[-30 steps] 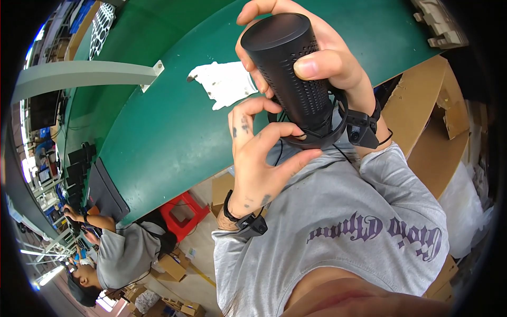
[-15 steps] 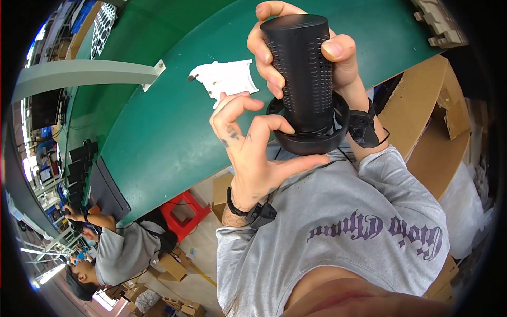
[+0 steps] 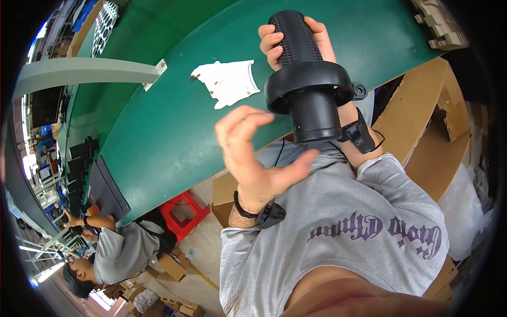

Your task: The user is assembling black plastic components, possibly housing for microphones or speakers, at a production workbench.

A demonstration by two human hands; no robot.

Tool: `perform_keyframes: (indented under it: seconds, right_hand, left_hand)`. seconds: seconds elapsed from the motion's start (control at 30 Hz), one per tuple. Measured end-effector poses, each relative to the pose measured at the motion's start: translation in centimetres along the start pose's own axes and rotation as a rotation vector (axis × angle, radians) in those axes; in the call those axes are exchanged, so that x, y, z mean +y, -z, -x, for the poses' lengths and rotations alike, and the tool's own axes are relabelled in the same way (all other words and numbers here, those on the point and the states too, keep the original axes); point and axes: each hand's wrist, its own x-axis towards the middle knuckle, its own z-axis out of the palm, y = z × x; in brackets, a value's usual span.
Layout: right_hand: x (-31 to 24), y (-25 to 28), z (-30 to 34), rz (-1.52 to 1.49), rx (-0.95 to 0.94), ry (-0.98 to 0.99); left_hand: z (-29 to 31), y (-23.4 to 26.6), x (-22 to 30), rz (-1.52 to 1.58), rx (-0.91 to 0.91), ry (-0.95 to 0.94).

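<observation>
Green counter (image 3: 158,137) runs diagonally behind our work, with a pale metal arm (image 3: 95,72) fixed to its far side and a white, marked piece of cloth or paper (image 3: 229,82) lying on it. Cardboard (image 3: 412,100) stands to the right; a red stool (image 3: 182,230) and 1 co-worker (image 3: 129,251) are off to the left.

We have the black cylinder (image 3: 316,116) up in the air above the counter's near edge, tilted, with its smooth end toward us. Our right hand (image 3: 324,46) grips the dimpled section, fingers wrapped around the far part. Our left hand (image 3: 251,158) is free and slightly blurred, thumb and fingers parted in a loose curve; it holds nothing and appears just apart from the black ring (image 3: 309,76).

As far as we can judge, we are midway through handling: the ring already sits around the cylinder, and the cylinder is not yet set down. We cannot tell whether anything on it remains to be fixed.

Compared with 0.5 s earlier, the flat dimpled end no longer faces us; the smooth end now does. Our left fingertips, then at the ring, are now away from it. The white piece lies where it lay.
</observation>
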Motion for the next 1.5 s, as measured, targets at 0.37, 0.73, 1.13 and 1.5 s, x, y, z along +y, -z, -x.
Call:
perform_keyframes:
  seconds: [0.37,0.73,1.13,1.5]
  right_hand:
    - [0.6,-0.3,0.0,-0.07,0.003,-0.023]
    - [1.0,0.0,0.8,0.269,0.056,0.342]
    - [0.8,-1.0,0.9,0.584,0.181,0.424]
    - [1.4,-1.3,1.1,0.459,0.179,0.31]
  left_hand:
    - [0.2,-2.0,1.6,-0.034,-0.038,0.042]
    - [0.8,-1.9,1.8,-0.194,0.006,-0.144]
    - [0.0,-1.7,2.2,-0.281,-0.013,-0.412]
    - [0.0,-1.7,2.2,-0.34,-0.085,-0.545]
